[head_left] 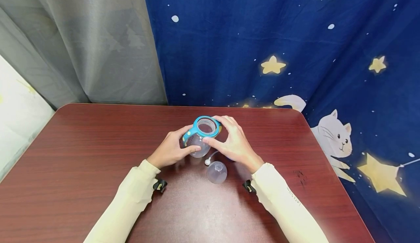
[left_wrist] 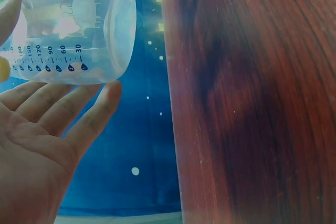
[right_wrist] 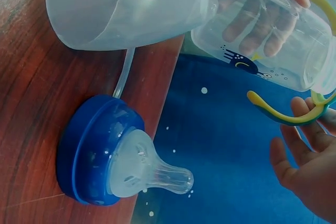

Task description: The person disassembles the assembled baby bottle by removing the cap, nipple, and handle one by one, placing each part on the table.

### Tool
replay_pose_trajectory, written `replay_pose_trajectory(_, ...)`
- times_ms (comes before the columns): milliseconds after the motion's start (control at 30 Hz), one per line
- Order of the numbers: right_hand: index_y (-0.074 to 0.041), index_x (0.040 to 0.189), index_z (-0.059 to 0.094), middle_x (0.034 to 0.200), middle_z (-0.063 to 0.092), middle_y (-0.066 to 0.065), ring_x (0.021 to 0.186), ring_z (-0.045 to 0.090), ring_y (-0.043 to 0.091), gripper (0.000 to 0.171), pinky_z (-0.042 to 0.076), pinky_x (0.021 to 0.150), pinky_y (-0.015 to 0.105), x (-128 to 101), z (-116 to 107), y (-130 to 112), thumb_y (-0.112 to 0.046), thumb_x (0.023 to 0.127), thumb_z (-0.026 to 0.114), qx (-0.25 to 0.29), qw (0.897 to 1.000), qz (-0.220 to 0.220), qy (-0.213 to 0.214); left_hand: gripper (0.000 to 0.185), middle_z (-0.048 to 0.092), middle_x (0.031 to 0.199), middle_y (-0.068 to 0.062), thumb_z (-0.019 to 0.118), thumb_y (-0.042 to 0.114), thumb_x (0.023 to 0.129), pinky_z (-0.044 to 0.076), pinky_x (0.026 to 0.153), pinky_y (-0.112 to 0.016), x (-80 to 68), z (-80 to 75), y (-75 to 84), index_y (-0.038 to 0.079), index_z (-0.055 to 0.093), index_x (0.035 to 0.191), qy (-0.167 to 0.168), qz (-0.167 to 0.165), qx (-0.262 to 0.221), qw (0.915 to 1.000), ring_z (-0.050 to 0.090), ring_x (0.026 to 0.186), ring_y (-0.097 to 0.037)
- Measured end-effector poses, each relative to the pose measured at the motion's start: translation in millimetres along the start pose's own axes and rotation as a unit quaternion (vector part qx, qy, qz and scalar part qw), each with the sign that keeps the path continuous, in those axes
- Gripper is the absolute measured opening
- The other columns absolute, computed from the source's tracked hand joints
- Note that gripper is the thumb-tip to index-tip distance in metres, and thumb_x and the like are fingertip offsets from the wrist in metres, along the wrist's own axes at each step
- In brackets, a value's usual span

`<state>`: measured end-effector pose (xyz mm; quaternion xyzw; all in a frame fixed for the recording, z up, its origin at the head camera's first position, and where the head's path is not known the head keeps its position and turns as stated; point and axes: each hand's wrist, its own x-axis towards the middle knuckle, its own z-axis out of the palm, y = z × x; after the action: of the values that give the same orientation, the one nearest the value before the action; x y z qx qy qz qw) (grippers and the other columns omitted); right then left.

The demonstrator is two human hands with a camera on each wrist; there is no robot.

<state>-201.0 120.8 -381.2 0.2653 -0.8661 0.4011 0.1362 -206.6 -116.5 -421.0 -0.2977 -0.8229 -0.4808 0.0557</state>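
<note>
Dark red wood-grain table (head_left: 82, 170) with rounded corners, filling the lower view. Behind it, a grey curtain (head_left: 85, 42) on the left and a deep blue cloth (head_left: 295, 35) on the right, printed with yellow stars, white dots and a white cat. Pale wall or cloth at the far left edge.

One clear bottle (head_left: 199, 145), standing near the table's middle, slightly toward the far edge, printed with a measuring scale down to 30. One blue collar (head_left: 206, 126) with handles, sitting around the bottle's mouth. One clear cap (head_left: 216, 172) lying on the table just in front of the bottle. One thin tube with a small white tip (head_left: 207, 161) between bottle and cap. One dark blue ring holding a clear teat (right_wrist: 142, 169), lying on the table, seen only from the right wrist. Two black wrist clips at the cuffs of two cream sleeves.

Left hand (head_left: 171, 149) cupped against the bottle's left side, thumb across the front, fingers bent round it: holding the bottle. Right hand (head_left: 233, 141) curled over the collar's right rim, thumb and fingertips on it: holding the collar.

Far table edge close behind the bottle, with the cloth right beyond. Wide bare wood to left and right of the hands and along the near edge; cap, tube and teat crowded close under the wrists.
</note>
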Motion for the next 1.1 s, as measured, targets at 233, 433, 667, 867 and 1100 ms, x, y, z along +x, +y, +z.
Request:
replay_pose_trajectory(233, -0.015, 0.133, 0.059, 0.119, 0.062, -0.006, 0.114, 0.051, 0.012, 0.064, 0.044, 0.096, 0.045, -1.6, -5.4, -4.3, -0.043, 0.080, 0.081, 0.019, 1.000, 0.003, 0.015, 0.066, 0.069, 0.117, 0.004, 0.083, 0.031, 0.082, 0.053, 0.086, -0.036, -1.2, 0.9, 2.2, 0.015, 0.055, 0.140, 0.004, -0.003, 0.004, 1.0000, 0.065, 0.098, -0.009)
replay_pose_trajectory(433, -0.017, 0.132, 0.060, 0.116, 0.064, -0.001, 0.112, 0.052, 0.013, 0.061, 0.043, 0.095, 0.045, -2.0, -10.5, -4.8, -0.042, 0.080, 0.081, 0.027, 0.999, 0.001, 0.033, 0.066, 0.069, 0.115, 0.003, 0.082, 0.031, 0.083, 0.054, 0.088, -0.036, -1.8, 1.1, 3.0, 0.013, 0.054, 0.140, -0.001, -0.013, -0.005, 0.9999, 0.066, 0.098, -0.010)
replay_pose_trajectory(667, -0.014, 0.132, 0.060, 0.110, 0.063, -0.002, 0.105, 0.056, 0.014, 0.060, 0.044, 0.095, 0.043, -1.7, -17.7, -2.4, -0.038, 0.082, 0.081, 0.042, 0.997, 0.000, 0.061, 0.066, 0.068, 0.122, -0.004, 0.082, 0.027, 0.084, 0.055, 0.089, -0.035, -1.6, 2.5, 2.9, 0.008, 0.053, 0.141, -0.008, -0.025, -0.039, 0.9989, 0.069, 0.104, -0.017)
replay_pose_trajectory(867, -0.014, 0.131, 0.062, 0.110, 0.063, -0.003, 0.109, 0.057, 0.018, 0.058, 0.043, 0.097, 0.044, -1.4, -21.4, 0.9, -0.038, 0.082, 0.081, 0.053, 0.995, 0.008, 0.086, 0.067, 0.065, 0.126, -0.008, 0.082, 0.024, 0.085, 0.055, 0.089, -0.038, -1.2, 3.0, 2.7, 0.007, 0.051, 0.142, -0.011, -0.030, -0.055, 0.9980, 0.069, 0.106, -0.023)
replay_pose_trajectory(1100, -0.013, 0.128, 0.062, 0.111, 0.065, 0.004, 0.111, 0.057, 0.015, 0.055, 0.043, 0.098, 0.043, -1.5, -23.3, 5.8, -0.043, 0.084, 0.078, 0.055, 0.992, 0.016, 0.110, 0.067, 0.065, 0.126, -0.005, 0.082, 0.024, 0.084, 0.054, 0.091, -0.036, -0.9, 3.1, 2.5, 0.010, 0.052, 0.142, -0.013, -0.034, -0.056, 0.9977, 0.067, 0.108, -0.021)
